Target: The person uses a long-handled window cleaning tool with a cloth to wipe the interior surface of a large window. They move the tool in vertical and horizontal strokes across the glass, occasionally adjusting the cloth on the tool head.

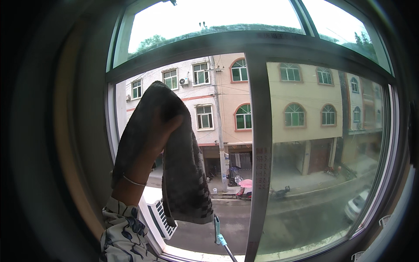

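Note:
My left hand (165, 129) is raised in front of the open left part of a sliding window, with a bracelet on its wrist. It grips a dark towel (183, 183), whose checkered end hangs down on the right. The cloth covers most of my fingers; the thumb shows. Below the towel's lower corner stands a window squeegee (217, 229) with a light blue head. Its handle runs out of the bottom of the picture, and what supports it cannot be seen. My right hand is out of view.
A grey window frame post (260, 131) divides the opening from a hazy glass pane (307, 209) on the right. An air conditioner's outdoor unit (162, 218) sits outside, low on the left. The sill (196, 257) runs along the bottom. A street with buildings lies beyond.

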Motion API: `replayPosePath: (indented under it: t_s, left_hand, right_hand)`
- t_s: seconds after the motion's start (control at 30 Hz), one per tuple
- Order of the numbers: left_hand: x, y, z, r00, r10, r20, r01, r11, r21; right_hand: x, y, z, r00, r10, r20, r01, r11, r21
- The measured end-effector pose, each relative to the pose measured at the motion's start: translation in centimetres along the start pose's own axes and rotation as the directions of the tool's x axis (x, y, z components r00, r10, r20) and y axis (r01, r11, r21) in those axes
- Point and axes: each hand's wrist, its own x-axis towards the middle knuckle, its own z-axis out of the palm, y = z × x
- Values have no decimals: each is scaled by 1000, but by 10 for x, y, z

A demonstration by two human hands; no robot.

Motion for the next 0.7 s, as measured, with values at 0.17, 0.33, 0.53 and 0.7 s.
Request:
replayPosePath:
  t_s: [0.17,0.33,0.53,0.7]
  left_hand:
    - [24,8,-32,998,58,-20,-51,962,267]
    - [87,-62,-81,876,-362,318,471,783,-406]
    - [55,-47,-56,618,-547,565,661,750,3]
    - [22,-44,15,459,-762,457,163,578,800]
  right_hand:
    - [-5,35,8,998,67,-15,-68,996,-65]
    - [-21,-19,-11,980,-117,-163,126,991,40]
    - [-30,-8,6,922,-285,-261,297,955,6]
    - [-46,-55,-3,969,-233,-86,236,972,19]
